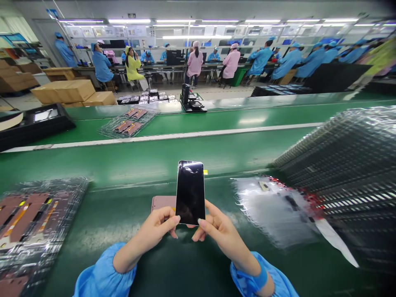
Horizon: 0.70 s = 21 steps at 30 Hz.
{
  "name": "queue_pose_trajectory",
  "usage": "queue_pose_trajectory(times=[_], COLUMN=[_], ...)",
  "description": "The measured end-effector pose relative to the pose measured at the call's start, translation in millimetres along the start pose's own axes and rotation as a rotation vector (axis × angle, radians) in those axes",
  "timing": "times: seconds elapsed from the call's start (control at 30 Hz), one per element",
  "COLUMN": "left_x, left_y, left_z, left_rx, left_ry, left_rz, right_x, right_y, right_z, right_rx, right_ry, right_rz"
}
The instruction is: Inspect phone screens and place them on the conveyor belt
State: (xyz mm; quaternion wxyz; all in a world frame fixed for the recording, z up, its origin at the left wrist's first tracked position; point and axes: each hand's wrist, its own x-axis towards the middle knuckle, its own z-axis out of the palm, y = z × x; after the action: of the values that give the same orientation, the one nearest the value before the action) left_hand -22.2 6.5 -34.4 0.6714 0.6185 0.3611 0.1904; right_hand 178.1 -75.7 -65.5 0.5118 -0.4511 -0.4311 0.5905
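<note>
My left hand (pixel 156 229) and my right hand (pixel 213 233) together grip the lower edges of a black-screened smartphone (pixel 190 192), which stands tilted up above the green workbench mat (pixel 123 247). Its glossy screen faces me. A rose-gold phone part (pixel 162 203) lies on the mat behind my left hand, partly hidden by the phone. To the left rests a clear plastic tray (pixel 31 222) holding rose-gold phone parts. A crumpled transparent plastic bag (pixel 274 210) lies on the mat to the right of my right hand.
A tall stack of clear trays (pixel 343 165) rises at the right. Beyond a green conveyor belt (pixel 198 123) lies another tray of parts (pixel 128 123). Several workers in blue or pink smocks sit and stand at benches farther back, near cardboard boxes (pixel 63 91).
</note>
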Motion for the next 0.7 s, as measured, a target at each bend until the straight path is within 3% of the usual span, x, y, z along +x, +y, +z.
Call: queue_pose_trajectory(times=[0.7], left_x=[-0.8], left_y=[0.0], left_z=[0.5], left_rx=[-0.076], left_ry=[-0.061], left_rz=[0.021], right_x=[-2.8], right_y=[-1.6], right_z=[3.2], right_rx=[0.067], right_ry=[0.05], right_rz=[-0.003])
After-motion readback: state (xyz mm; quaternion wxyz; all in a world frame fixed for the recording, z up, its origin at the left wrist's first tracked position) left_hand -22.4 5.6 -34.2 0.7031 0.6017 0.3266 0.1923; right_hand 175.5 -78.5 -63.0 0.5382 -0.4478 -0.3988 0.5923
